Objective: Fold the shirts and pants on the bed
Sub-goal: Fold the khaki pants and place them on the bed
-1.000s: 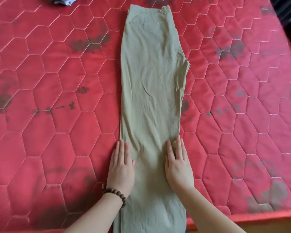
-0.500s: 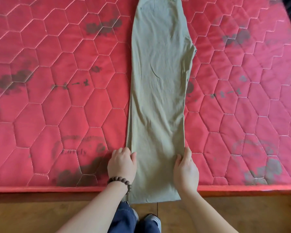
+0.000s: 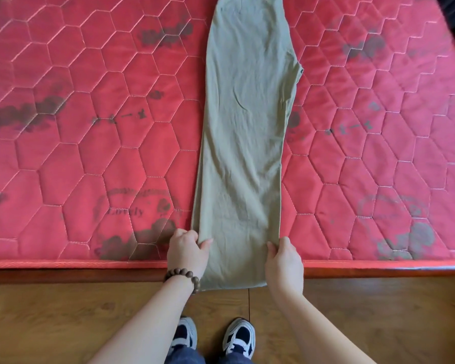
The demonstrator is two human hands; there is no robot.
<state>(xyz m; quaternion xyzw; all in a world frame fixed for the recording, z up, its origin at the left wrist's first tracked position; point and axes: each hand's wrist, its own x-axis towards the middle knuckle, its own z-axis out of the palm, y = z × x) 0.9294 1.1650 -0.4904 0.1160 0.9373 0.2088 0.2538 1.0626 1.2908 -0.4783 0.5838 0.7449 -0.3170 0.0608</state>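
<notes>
I am seeing my left hand (image 3: 187, 252) pinching the pants (image 3: 243, 143) leg's edge; my right hand (image 3: 283, 260) is gripping the opposite edge. The hem is hanging over the bed (image 3: 63, 158).

A red quilted mattress (image 3: 76, 158) fills the upper part of the view, stitched in a honeycomb of hexagons and marked with dark smudges and faded round prints, one reading "Lovely". Its near edge runs straight across, with a strip of reddish wooden bed frame (image 3: 63, 275) just below it and a wooden floor (image 3: 50, 321) nearer the camera. A pair of olive-green pants (image 3: 244, 132) lies flat on the mattress, doubled leg over leg into one long strip. The strip runs from the mattress's far side to its near edge, where the leg ends hang over the frame.
</notes>
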